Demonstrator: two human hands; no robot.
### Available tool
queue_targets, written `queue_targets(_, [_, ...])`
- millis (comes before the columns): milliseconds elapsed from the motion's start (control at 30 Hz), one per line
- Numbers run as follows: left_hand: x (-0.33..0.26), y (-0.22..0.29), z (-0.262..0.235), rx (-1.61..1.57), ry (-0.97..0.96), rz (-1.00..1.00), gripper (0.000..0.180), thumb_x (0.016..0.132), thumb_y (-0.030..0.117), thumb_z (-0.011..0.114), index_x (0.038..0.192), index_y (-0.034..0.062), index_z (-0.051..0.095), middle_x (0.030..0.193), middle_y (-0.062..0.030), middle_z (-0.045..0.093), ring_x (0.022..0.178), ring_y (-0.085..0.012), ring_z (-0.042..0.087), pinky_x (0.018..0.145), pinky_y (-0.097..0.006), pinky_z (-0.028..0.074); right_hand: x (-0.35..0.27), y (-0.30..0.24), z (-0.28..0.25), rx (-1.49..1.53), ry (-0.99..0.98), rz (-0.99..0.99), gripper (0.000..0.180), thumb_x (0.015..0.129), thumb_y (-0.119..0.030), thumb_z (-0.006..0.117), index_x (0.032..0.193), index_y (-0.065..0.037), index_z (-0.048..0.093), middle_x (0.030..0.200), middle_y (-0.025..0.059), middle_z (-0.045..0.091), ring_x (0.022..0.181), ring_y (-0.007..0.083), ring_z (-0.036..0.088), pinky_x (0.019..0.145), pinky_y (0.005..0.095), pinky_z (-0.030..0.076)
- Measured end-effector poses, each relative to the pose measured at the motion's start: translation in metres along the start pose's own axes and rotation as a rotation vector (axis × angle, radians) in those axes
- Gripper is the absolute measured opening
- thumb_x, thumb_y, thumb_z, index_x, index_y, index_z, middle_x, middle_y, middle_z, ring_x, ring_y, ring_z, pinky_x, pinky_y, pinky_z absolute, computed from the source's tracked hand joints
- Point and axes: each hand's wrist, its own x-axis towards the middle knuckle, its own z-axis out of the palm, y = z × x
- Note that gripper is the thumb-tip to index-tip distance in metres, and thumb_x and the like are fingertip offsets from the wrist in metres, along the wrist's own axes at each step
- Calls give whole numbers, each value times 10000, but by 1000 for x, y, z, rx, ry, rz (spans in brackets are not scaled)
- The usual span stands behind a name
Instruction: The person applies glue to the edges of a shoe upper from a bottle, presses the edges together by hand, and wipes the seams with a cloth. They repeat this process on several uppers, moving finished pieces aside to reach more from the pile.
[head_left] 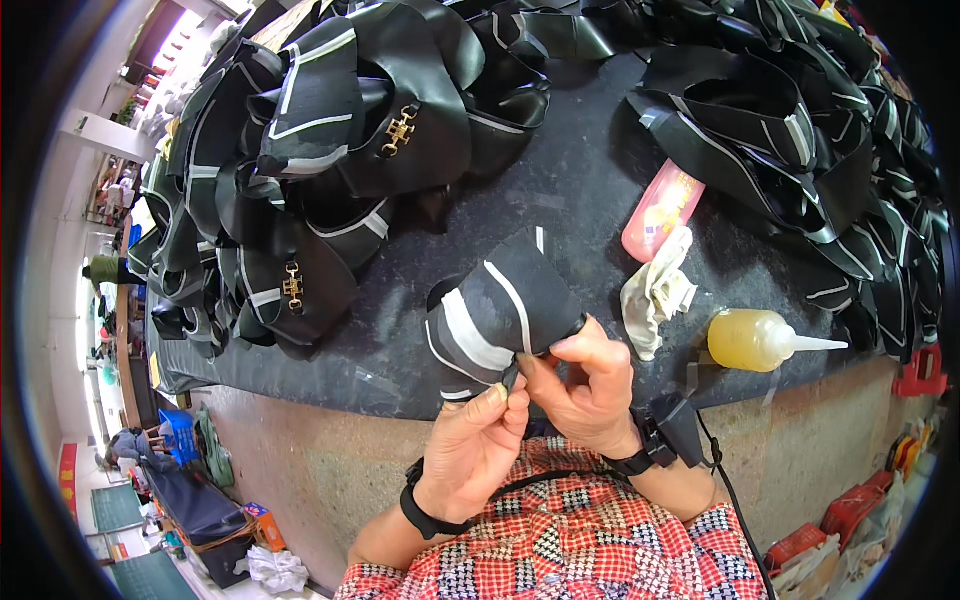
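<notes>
A black leather piece [545,285] with white tape strips along its edges and across its middle curves up from the table's front. My left hand [472,445] pinches its near edge between thumb and fingers. Just beside it, my right hand [590,385] grips the same edge, its thumb and forefinger almost touching the left fingertips. Right of the hands lie a crumpled white cloth [655,292] and a pink bottle [664,210] on its side. A squeeze bottle [750,340] of yellow liquid lies with its nozzle pointing right.
Heaped black leather pieces, some with gold buckles [400,130], cover the table's far left. Another heap [770,150] fills the right. The dark table [490,190] ends just in front of me. Red crates [855,510] stand on the floor at right, a blue basket [178,436] at left.
</notes>
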Motion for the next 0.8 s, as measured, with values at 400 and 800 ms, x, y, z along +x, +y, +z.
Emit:
queue_targets(400, [5,0,-6,429,-60,419,225,804,47,571,1027,62,543,920,-33,586,773,-113,532,635,-221,410,-3,-17,12,628,131,621,153,748,46,631,797,-38,513,721,9,556,638,43,527,578,170,448])
queue_targets(800, [8,-17,16,755,-25,812,218,818,-18,470,1033,-20,501,1010,-53,547,909,-128,515,812,-268,402,2,-42,17,413,269,606,149,736,19,651,776,-39,520,703,-12,547,638,32,502,556,168,426])
